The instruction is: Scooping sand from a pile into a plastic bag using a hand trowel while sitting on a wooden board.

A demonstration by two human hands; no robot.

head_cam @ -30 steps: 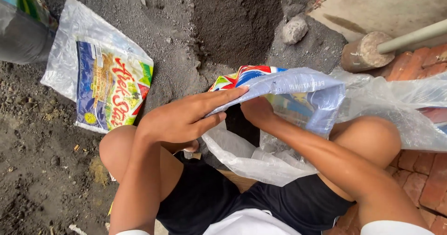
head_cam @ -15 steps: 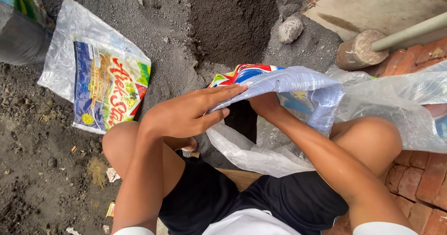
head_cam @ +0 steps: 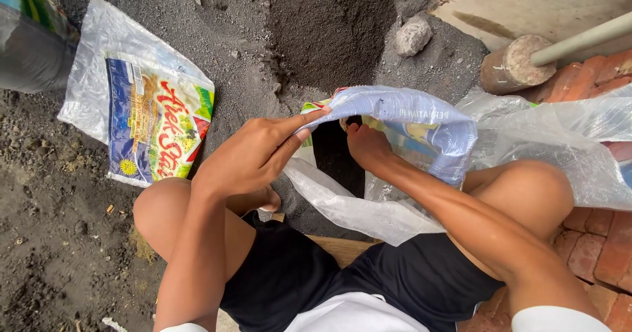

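Dark soil ground: printed plastic bag flat, stone, soil heap.

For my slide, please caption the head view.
Left hand pinches the plastic sack open; right hand reaches inside.

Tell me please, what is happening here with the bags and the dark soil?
A person squats over dark soil and holds a woven plastic sack open at its mouth. The left hand pinches the sack's upper edge, and the right hand reaches inside the opening. A second printed sack lies flat on the ground to the left. A stone and a wooden tool head lie beyond.
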